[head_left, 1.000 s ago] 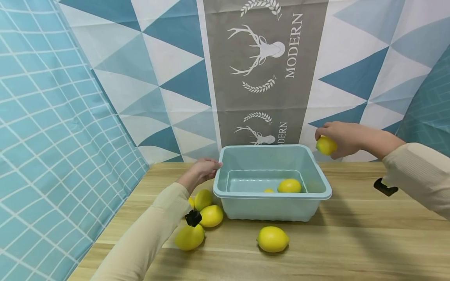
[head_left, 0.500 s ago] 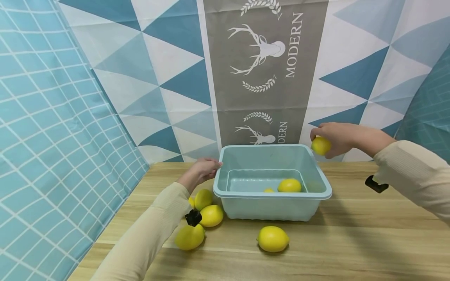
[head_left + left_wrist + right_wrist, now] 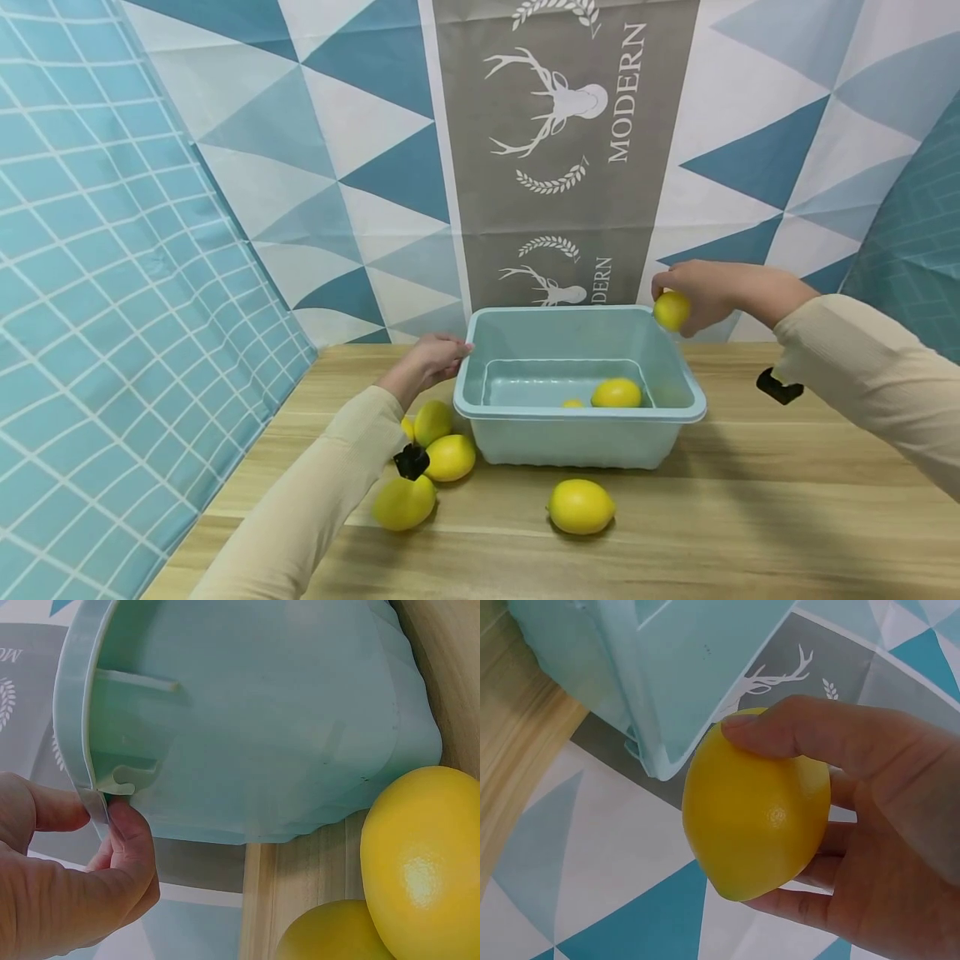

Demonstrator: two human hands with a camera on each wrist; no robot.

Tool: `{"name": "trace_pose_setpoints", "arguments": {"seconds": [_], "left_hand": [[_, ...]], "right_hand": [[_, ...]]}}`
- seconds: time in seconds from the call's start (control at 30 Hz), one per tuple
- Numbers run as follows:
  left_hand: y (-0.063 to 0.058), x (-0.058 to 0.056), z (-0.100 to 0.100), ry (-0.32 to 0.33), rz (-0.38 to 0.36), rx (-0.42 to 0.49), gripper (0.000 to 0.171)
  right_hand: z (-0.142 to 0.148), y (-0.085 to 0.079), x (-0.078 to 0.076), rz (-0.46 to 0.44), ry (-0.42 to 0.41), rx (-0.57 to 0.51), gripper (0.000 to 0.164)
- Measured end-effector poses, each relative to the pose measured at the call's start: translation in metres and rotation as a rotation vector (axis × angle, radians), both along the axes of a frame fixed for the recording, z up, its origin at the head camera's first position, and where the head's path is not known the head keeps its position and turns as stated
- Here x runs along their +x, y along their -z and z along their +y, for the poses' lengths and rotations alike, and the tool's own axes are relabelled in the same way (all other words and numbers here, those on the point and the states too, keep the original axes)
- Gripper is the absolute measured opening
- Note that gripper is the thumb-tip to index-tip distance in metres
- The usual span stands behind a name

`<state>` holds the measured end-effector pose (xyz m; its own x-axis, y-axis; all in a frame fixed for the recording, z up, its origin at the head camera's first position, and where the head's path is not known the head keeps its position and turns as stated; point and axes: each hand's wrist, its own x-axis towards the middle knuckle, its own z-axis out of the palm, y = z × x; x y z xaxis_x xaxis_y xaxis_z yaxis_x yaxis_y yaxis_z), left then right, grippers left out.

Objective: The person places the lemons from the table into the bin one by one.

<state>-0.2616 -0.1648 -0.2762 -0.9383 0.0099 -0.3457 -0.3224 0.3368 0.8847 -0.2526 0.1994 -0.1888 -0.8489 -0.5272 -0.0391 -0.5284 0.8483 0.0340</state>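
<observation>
My left hand (image 3: 432, 358) pinches the left rim of a light blue plastic basin (image 3: 570, 442); in the left wrist view, thumb and fingers close on the rim's corner (image 3: 94, 799). The right hand (image 3: 708, 293) holds a yellow lemon (image 3: 672, 311) just beside the basin's far right corner, at rim height. Seen from the right wrist, the thumb lies over the lemon (image 3: 757, 810) and the fingers are behind it. Inside the basin lies another lemon (image 3: 617, 392), and a small part of one more (image 3: 573, 403) shows over the front rim.
One lemon (image 3: 581, 507) lies on the wooden table (image 3: 675, 542) in front of the basin. Several others, including one lemon (image 3: 450, 457) close to the basin's left side, sit near the left forearm (image 3: 315, 492). A patterned cloth wall (image 3: 360, 167) rises behind the table.
The right hand has moved left with its lemon, from right of the basin to its far right corner. The left hand stays on the rim.
</observation>
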Motion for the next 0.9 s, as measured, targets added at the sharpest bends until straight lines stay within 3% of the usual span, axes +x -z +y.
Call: {"name": "trace_pose_setpoints", "arguments": {"seconds": [0.57,0.9], "left_hand": [[-0.001,0.0,0.0,-0.011,-0.004,0.001,0.036],[-0.001,0.0,0.0,-0.001,-0.006,-0.002,0.035]], "right_hand": [[-0.018,0.003,-0.011,-0.081,0.014,0.024,0.047],[-0.029,0.008,-0.018,-0.044,-0.065,-0.002,0.048]]}}
